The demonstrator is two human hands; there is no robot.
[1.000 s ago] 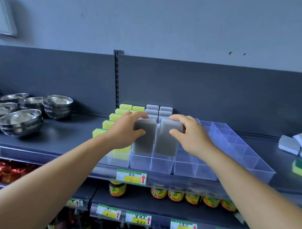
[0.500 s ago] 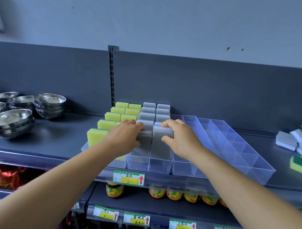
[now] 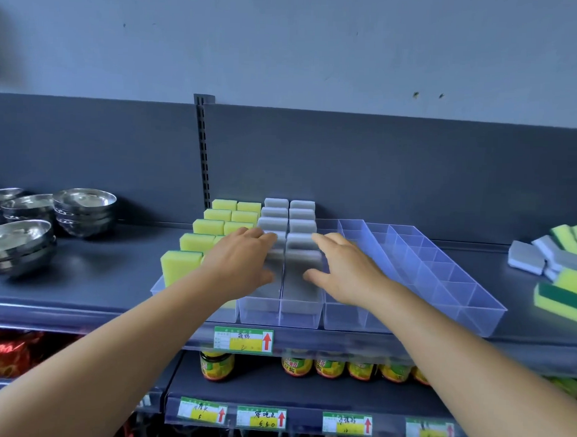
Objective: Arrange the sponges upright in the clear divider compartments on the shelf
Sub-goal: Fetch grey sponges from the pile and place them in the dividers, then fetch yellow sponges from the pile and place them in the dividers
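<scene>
Looking down from the head view, we judge the job roughly half done: yellow sponges point(image 3: 180, 266) and grey sponges point(image 3: 303, 263) stand upright in the four left columns of the dividers point(image 3: 483, 310) at the shelf's point(image 3: 82, 276) front edge, the right columns are bare, and a loose pile point(image 3: 555, 260) waits at the shelf's right end. Our left hand point(image 3: 243, 262) and right hand point(image 3: 347, 272) rest half-spread against the two front grey sponges, clasping neither; the foam looks soft and blocky, the plastic thin, clear and rigid.
</scene>
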